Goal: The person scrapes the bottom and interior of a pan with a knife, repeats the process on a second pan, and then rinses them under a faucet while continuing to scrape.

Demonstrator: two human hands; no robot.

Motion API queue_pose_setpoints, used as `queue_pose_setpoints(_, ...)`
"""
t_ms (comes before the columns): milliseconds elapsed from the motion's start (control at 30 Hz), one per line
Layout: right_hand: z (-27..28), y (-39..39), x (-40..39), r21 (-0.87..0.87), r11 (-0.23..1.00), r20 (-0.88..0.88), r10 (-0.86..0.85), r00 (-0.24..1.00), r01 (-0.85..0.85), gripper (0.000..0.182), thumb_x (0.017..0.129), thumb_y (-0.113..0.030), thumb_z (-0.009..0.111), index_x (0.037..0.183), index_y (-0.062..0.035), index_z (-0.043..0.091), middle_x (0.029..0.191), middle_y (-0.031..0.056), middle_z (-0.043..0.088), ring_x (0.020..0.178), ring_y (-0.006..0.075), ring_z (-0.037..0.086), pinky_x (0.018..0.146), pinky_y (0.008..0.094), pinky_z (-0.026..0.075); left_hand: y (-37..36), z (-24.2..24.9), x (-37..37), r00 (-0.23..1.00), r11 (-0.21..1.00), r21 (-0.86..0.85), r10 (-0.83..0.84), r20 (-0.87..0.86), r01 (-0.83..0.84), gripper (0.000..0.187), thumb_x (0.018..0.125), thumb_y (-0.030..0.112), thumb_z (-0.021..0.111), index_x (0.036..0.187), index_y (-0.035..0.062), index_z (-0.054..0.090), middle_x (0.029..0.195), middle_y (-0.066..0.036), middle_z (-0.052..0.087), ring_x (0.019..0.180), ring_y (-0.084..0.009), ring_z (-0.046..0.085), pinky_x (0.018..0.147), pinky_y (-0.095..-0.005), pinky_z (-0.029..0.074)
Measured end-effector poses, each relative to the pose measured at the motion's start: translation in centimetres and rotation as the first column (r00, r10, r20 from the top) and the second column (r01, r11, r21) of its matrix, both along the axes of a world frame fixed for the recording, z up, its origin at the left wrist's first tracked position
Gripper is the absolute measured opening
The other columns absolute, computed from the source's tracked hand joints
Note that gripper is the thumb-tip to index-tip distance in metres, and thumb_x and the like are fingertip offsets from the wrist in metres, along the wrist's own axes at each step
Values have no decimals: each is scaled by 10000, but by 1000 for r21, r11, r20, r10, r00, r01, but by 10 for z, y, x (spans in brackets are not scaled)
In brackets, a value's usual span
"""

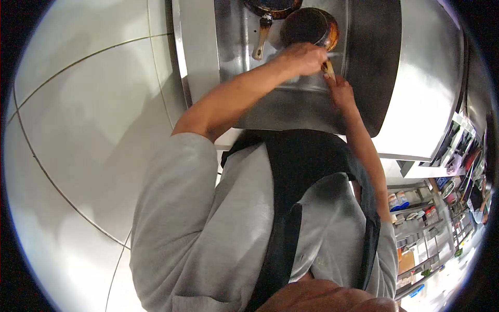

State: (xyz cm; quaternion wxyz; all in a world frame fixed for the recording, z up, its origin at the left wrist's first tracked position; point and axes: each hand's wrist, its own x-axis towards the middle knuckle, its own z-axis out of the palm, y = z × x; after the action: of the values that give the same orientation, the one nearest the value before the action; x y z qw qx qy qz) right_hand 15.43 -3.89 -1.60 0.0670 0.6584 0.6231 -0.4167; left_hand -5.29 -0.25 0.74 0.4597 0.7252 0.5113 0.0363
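Note:
A dark frying pan (306, 28) with a browned, scorched side lies in a metal sink (296, 106). Its light-coloured handle (329, 68) points back toward me. My right hand (342, 92) is closed on the end of that handle. Just above it, my left hand (305, 58) is closed at the near edge of the pan, where the handle begins. Whatever sits inside the left fingers is hidden. Beside this pan, a second dark pan (273, 6) is partly cut off at the top, and its worn wooden handle (261, 42) has a blackened neck.
White tiles (88, 109) cover the wall at left. A shiny steel counter (426, 83) adjoins the sink at right. Farther right are shelves (416, 208) with containers, and a person (477, 205) at the far edge.

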Motion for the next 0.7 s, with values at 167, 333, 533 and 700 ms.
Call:
queue_pose_setpoints(167, 14, 0, -7, 75, 996, 100, 40, 994, -47, 582, 912, -543, 471, 1063, 14, 548, 868, 259, 619, 879, 433, 615, 757, 485, 467, 12, 7, -27, 977, 998, 16, 67, -203, -65, 232, 810, 133, 506, 975, 46, 644, 946, -219, 661, 908, -387, 643, 772, -483, 509)
queue_pose_setpoints(333, 30, -1, -14, 73, 993, 102, 89, 991, -97, 514, 944, -487, 442, 1041, 3, 562, 883, 270, 623, 884, 440, 616, 760, 503, 466, 7, 29, -13, 969, 996, -86, -22, -247, 1, 272, 810, 125, 512, 1020, 69, 674, 1062, -173, 659, 1005, -353, 629, 839, -447, 515)
queue_pose_setpoints(533, 36, 6, -19, 37, 996, 102, 71, 992, -75, 486, 919, -475, 481, 1063, -20, 573, 926, 274, 629, 908, 445, 608, 783, 517, 468, 24, 45, 4, 934, 989, -68, -143, -329, 127, 265, 819, 146, 532, 993, 21, 688, 1047, -166, 672, 962, -313, 659, 809, -433, 533)
queue_pose_setpoints(700, 34, 1, -13, 51, 993, 124, 96, 988, -103, 507, 910, -488, 479, 1105, -27, 559, 974, 275, 630, 938, 447, 603, 810, 523, 467, 22, 18, -3, 939, 994, 23, -97, -330, 111, 269, 826, 156, 513, 1017, 45, 668, 1015, -172, 671, 954, -342, 651, 811, -456, 521)
